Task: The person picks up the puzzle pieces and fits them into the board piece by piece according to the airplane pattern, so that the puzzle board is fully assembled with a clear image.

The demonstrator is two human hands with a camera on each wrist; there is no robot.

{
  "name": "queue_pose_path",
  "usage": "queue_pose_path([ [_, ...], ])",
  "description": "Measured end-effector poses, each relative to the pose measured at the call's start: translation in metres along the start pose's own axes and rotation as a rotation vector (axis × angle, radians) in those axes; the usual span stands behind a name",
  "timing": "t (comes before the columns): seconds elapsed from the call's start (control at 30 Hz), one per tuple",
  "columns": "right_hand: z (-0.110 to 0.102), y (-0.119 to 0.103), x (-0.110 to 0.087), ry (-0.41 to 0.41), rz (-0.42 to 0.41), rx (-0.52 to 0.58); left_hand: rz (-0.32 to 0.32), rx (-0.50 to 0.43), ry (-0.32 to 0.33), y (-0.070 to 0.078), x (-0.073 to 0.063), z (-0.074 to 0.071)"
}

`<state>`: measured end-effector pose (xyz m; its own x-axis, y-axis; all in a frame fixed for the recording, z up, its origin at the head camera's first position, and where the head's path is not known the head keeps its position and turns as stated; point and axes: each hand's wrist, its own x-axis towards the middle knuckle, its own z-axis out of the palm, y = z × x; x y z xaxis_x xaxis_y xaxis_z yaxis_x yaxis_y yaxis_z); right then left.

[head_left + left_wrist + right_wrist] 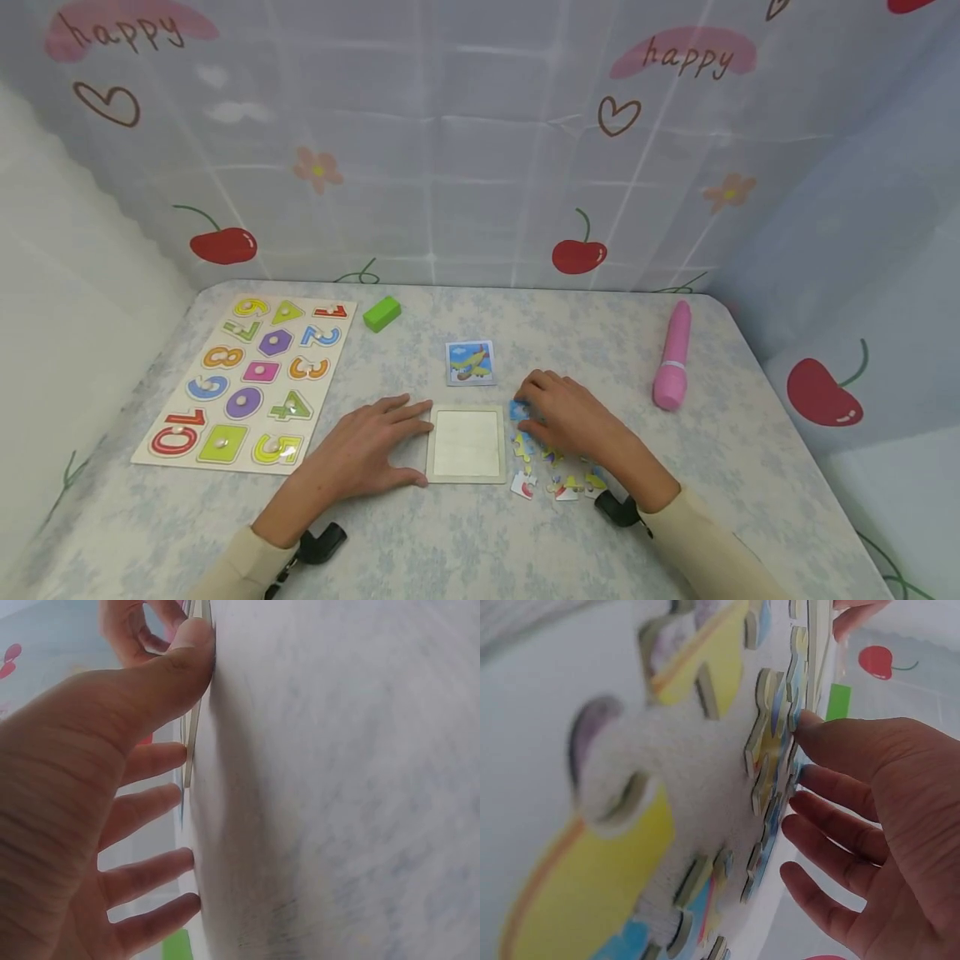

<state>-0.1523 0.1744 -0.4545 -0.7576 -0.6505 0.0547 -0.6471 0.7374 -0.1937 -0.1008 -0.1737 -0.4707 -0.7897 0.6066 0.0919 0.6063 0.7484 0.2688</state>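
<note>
My left hand (371,446) lies at the left side of a square, pale puzzle tray (467,446), thumb and fingertips at its edge. In the left wrist view its fingers are spread, and the thumb (184,664) touches the tray's edge. On the tray's other side, my right hand (567,414) pinches a blue jigsaw piece (517,410) between thumb and index finger. Loose jigsaw pieces (567,487) in yellow, blue and white lie under and in front of that hand. A small picture card (470,363) with a yellow airplane lies behind the tray.
On the left lies a board (258,392) of knobbed numbers and shapes. A green block (382,313) is at the back, near the board's corner. At the right, a pink wand-shaped thing (672,358) lies lengthwise. A printed curtain (480,150) hangs behind the table.
</note>
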Motion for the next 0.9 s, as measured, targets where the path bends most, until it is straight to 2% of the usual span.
queue_pose_path([
  [0.33,-0.003,-0.01,0.005,0.013,0.024,-0.003,-0.005,-0.023,-0.002,-0.001,0.0,0.001],
  [0.6,-0.004,-0.029,0.014,0.045,-0.042,-0.034,-0.006,-0.022,-0.003,0.0,0.0,0.0],
  [0.9,0.002,-0.048,0.027,0.025,-0.08,-0.028,-0.008,-0.033,-0.004,0.0,0.001,-0.001],
])
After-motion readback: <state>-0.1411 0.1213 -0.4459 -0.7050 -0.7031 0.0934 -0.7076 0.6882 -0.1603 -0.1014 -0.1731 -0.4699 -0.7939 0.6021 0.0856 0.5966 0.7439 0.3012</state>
